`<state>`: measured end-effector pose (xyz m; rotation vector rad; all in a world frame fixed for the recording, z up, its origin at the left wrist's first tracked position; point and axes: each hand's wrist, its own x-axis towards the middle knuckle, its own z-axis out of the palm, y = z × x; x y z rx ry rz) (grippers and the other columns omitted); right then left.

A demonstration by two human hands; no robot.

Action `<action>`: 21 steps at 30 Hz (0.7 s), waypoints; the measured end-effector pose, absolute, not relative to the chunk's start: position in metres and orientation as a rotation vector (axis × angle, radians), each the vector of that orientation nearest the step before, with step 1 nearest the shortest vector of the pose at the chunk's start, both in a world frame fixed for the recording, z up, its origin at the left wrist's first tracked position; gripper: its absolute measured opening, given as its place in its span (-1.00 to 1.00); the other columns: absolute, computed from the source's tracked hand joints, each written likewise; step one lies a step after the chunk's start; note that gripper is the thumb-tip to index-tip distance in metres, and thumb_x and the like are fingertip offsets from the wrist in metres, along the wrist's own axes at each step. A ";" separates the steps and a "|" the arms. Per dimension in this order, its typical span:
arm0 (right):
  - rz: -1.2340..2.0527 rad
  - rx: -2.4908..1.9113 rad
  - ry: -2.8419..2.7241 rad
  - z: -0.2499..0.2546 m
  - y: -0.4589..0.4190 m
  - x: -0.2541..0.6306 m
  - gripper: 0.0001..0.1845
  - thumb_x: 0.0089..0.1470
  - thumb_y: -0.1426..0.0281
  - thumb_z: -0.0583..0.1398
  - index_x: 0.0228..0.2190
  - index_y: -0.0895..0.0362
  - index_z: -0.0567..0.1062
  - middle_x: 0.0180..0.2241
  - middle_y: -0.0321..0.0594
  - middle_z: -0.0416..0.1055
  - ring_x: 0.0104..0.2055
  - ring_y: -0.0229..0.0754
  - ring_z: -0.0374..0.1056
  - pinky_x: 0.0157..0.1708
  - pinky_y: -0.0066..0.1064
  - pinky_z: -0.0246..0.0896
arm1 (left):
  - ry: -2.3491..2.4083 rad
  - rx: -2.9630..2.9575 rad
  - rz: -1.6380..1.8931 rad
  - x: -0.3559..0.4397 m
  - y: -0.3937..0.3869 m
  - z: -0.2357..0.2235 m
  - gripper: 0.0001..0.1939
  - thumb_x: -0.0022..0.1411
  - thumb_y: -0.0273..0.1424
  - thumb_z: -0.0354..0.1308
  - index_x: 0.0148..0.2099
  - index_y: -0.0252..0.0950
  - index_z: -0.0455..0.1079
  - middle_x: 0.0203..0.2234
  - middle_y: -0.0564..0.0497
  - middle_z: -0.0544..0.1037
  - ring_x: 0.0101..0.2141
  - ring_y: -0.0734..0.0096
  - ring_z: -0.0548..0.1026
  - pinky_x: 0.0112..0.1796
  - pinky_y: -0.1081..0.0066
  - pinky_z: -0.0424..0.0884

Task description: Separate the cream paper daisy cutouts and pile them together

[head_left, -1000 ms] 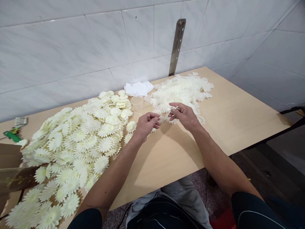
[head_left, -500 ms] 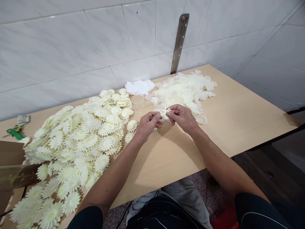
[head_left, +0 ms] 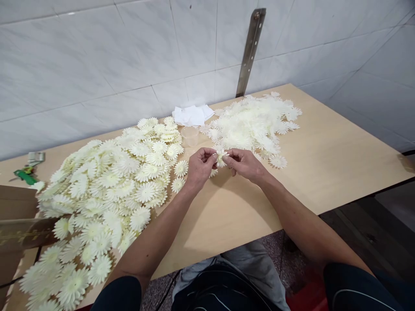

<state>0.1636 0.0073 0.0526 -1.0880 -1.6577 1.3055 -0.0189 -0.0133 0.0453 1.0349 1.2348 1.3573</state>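
Between my two hands is a small cream-white artificial flower (head_left: 221, 158), held above the table near the middle of the view. My left hand (head_left: 201, 166) pinches its left edge between thumb and fingers. On the opposite edge, the thumb and forefinger of my right hand (head_left: 245, 164) are closed. The flower's petals face up towards me; its underside is hidden. Behind the hands, a loose pile of pale flower petal pieces (head_left: 251, 125) spreads over the table. A larger heap of cream flowers (head_left: 113, 177) covers the left side, beside my left forearm.
White paper pieces (head_left: 193, 115) and a clear round cup (head_left: 189, 135) are near the wall. A green glue gun (head_left: 26, 176) lies far left, above a cardboard box (head_left: 17, 201). A metal bracket (head_left: 251, 52) rises against the tiled wall. The wooden table (head_left: 337, 151) extends right.
The flower has turned so its face shows more fully, and both hands have closed in around it. The whole view has shifted slightly.
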 end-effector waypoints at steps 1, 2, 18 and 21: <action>1.296 -1.088 -1.673 0.053 0.007 0.164 -0.33 0.02 -0.25 0.47 -0.49 0.10 0.51 -0.56 -0.33 0.36 -0.57 -0.27 0.32 -0.55 -0.38 0.31 | 1.249 1.054 1.368 -0.018 -0.013 0.044 -0.76 0.13 -0.33 0.50 -0.23 -0.28 0.53 -0.48 0.11 0.59 -0.52 0.52 0.50 -0.41 0.46 0.52; 1.303 -1.081 -1.663 0.052 0.008 0.164 -0.29 0.02 -0.30 0.45 -0.51 0.09 0.50 -0.56 -0.32 0.35 -0.56 -0.26 0.31 -0.54 -0.38 0.31 | 1.264 1.075 1.378 -0.018 -0.013 0.044 -0.79 0.15 -0.34 0.48 -0.23 -0.28 0.54 -0.48 0.11 0.59 -0.52 0.53 0.49 -0.41 0.47 0.51; 1.113 -1.161 -1.683 0.052 0.006 0.160 -0.36 0.13 -0.25 0.37 -0.48 0.06 0.51 -0.63 -0.34 0.38 -0.59 -0.22 0.30 -0.49 -0.32 0.25 | 1.310 1.261 1.402 -0.014 -0.022 0.045 -0.82 0.27 -0.31 0.44 -0.13 -0.23 0.56 -0.41 0.10 0.60 -0.46 0.49 0.53 -0.35 0.45 0.49; 1.075 -1.193 -1.649 0.052 0.005 0.160 -0.35 0.14 -0.27 0.36 -0.49 0.05 0.47 -0.65 -0.33 0.38 -0.59 -0.22 0.28 -0.48 -0.32 0.20 | 1.277 1.172 1.390 -0.014 -0.021 0.046 -0.67 0.25 -0.24 0.49 -0.04 -0.24 0.53 -0.40 0.10 0.59 -0.46 0.47 0.55 -0.37 0.44 0.52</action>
